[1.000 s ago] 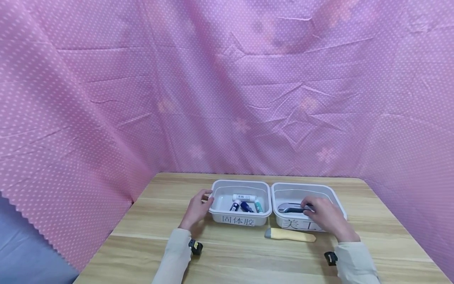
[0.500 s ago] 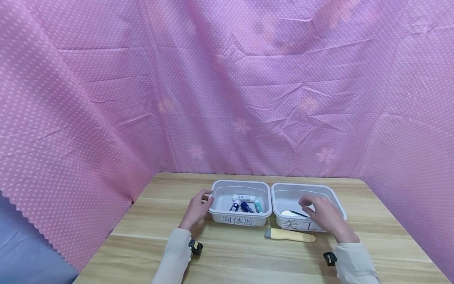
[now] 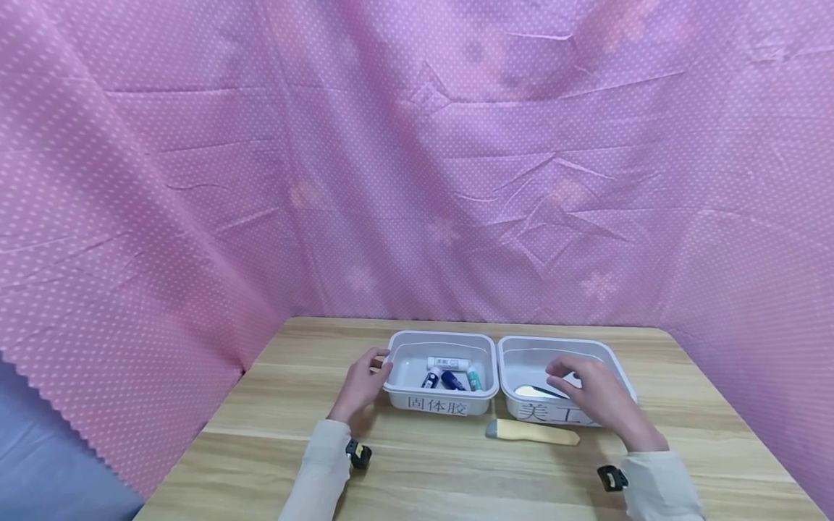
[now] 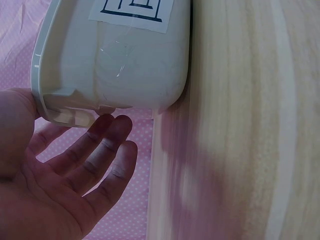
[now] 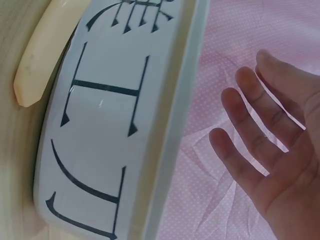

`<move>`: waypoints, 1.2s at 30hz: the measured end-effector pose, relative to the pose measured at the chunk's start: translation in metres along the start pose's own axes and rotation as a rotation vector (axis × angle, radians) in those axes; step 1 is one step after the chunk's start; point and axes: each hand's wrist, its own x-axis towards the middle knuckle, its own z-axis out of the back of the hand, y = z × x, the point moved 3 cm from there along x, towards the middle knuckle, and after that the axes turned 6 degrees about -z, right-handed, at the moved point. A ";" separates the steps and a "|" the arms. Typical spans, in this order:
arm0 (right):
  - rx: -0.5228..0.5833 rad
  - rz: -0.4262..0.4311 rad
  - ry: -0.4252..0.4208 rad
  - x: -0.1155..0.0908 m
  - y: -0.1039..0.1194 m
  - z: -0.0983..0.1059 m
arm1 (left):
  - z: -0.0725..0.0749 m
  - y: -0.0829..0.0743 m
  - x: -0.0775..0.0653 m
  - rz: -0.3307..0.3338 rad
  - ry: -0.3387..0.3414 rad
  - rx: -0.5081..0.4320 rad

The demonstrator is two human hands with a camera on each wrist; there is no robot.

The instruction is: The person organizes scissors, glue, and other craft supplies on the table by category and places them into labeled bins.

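My right hand [image 3: 589, 387] hovers above the right white bin [image 3: 557, 339], its fingers loosely bent with nothing between them. Below it in that bin lies a utility knife [image 3: 536, 391], partly hidden by the front wall. In the right wrist view the right hand [image 5: 272, 135] is beside the bin's rim, fingers spread apart. The fingers of my left hand [image 3: 363, 383] rest against the left side of the other white bin [image 3: 443, 333]. Seen from the left wrist, the left hand [image 4: 65, 180] has relaxed fingers right at the bin's rim.
Several glue sticks [image 3: 449, 363] lie in the left bin. A second utility knife [image 3: 533, 432], yellow with a grey end, lies on the wooden table [image 3: 417, 477] in front of the right bin. Pink dotted cloth [image 3: 456, 181] hangs behind the table.
A second ago my right hand held the grey and black utility knife over the right bin. It has let go, and the knife now lies inside. The left hand has stayed put.
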 end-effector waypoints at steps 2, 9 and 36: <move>0.011 0.013 -0.003 -0.001 0.002 0.002 | 0.000 0.001 0.001 -0.001 -0.001 0.001; 0.029 0.066 -0.006 -0.006 0.011 0.007 | 0.000 0.001 0.001 -0.001 0.001 -0.006; -0.033 0.087 0.079 -0.035 0.026 -0.023 | 0.001 -0.002 -0.001 -0.019 -0.007 0.000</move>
